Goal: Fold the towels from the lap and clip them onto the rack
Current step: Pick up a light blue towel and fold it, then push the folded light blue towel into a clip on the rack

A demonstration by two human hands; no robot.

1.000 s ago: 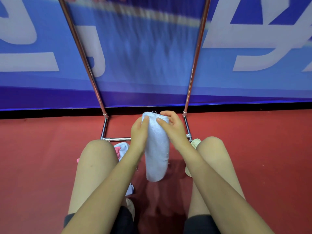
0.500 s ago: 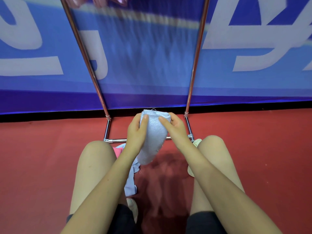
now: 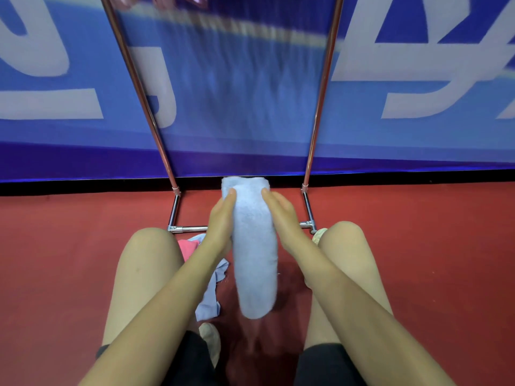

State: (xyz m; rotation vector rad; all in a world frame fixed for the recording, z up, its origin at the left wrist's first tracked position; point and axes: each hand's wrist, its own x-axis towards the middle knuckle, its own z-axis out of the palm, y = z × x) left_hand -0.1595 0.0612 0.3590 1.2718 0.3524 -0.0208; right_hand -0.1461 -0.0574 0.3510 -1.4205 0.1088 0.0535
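Pale blue folded terry towel hung between knees, before chrome-tube rack. Left hand, right hand pinched its top edge. Judged soft, light, floppy; hold at top fold.

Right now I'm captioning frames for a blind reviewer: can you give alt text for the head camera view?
Seen from above, a seated person's left hand and right hand hold a folded pale blue towel upright between bare knees. More cloths lie by the left leg, and a metal rack stands ahead on red floor before a blue banner.
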